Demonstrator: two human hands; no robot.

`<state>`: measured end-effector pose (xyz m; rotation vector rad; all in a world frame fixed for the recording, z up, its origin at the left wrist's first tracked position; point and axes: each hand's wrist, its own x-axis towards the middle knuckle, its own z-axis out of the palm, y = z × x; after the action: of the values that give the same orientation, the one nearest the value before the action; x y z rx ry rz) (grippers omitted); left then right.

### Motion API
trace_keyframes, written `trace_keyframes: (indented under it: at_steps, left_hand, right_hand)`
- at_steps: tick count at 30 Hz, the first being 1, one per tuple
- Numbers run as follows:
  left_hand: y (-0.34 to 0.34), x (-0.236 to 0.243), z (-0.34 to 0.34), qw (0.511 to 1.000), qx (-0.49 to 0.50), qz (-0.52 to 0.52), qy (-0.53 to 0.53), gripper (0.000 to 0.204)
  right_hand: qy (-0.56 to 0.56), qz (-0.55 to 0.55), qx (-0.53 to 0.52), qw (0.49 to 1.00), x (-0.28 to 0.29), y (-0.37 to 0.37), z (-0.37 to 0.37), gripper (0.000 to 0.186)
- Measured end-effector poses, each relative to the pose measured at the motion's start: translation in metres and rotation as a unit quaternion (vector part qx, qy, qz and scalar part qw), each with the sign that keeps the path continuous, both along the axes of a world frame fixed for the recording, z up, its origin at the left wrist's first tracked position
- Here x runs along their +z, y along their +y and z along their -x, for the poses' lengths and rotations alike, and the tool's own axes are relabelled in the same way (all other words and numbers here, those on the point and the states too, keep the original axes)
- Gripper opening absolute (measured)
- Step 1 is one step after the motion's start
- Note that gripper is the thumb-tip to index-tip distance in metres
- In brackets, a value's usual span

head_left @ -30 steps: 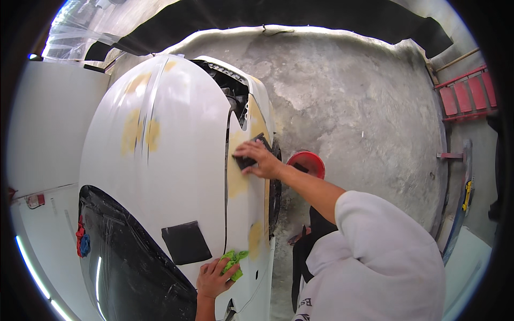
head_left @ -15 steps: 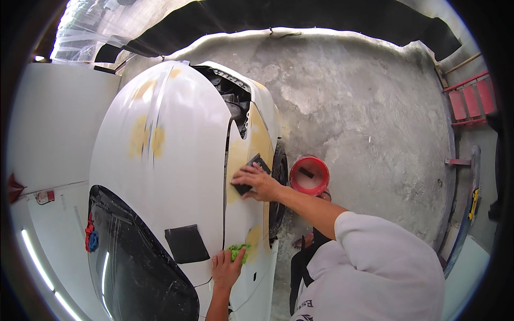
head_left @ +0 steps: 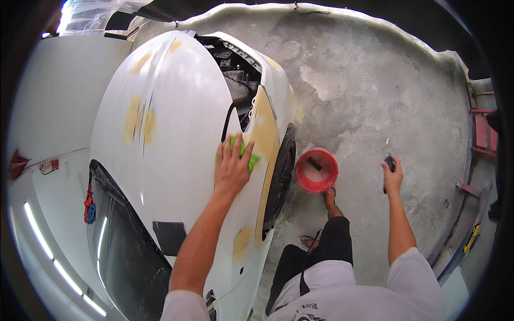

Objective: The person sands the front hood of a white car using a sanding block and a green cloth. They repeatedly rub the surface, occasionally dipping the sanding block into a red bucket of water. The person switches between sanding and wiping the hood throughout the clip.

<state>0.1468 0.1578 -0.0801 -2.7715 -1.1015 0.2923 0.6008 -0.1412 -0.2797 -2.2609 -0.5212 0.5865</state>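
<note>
My left hand [head_left: 234, 167] lies spread over a green cloth [head_left: 252, 163], holding it against the fender [head_left: 258, 179] of a white car. Patches of yellowish filler mark the fender and the hood [head_left: 182, 115]. Off to the right, above the floor, my right hand [head_left: 394, 174] is closed around a black sanding block [head_left: 389, 163], which is partly hidden by the fingers. A flat, dark square sheet [head_left: 169, 238] rests on the car near the windshield, partly covered by my left forearm.
A red bucket [head_left: 334, 175] with cloudy liquid and a dark block [head_left: 315, 163] stands on the concrete floor [head_left: 369, 96] beside the front wheel [head_left: 282, 179] and my foot. The engine bay gap [head_left: 239, 85] lies exposed past the fender. Red slatted metalwork [head_left: 484, 132] is at the far right.
My right hand has lifted the sanding block off the fender and swung right, over the floor. My left hand has moved forward along the fender with the green cloth.
</note>
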Motion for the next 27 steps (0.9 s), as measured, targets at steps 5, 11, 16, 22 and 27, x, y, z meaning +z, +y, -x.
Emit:
trace_keyframes:
  at_steps: [5, 11, 16, 22, 27]
  left_hand:
    - [0.120, -0.011, -0.065, 0.993, -0.082, 0.087, 0.016, 0.049]
    - [0.044, 0.022, -0.011, 0.985, -0.171, 0.028, -0.017, 0.006]
    - [-0.043, 0.067, 0.055, 0.992, -0.097, 0.079, 0.035, 0.015]
    - [-0.031, 0.079, 0.027, 0.982, 0.105, 0.150, 0.045, 0.024]
    - [-0.026, 0.092, 0.009, 0.921, 0.333, 0.135, -0.148, 0.034]
  right_hand:
    - [-0.088, 0.054, -0.079, 0.992, 0.011, -0.186, -0.082, 0.050]
    - [0.002, -0.074, -0.295, 0.953, 0.021, -0.196, -0.059, 0.052]
    - [0.358, -0.203, -0.224, 0.884, 0.037, -0.026, 0.103, 0.033]
    - [0.298, -0.110, 0.138, 0.938, 0.119, 0.166, 0.338, 0.055]
    - [0.023, -0.205, 0.079, 0.975, 0.170, 0.225, 0.416, 0.052]
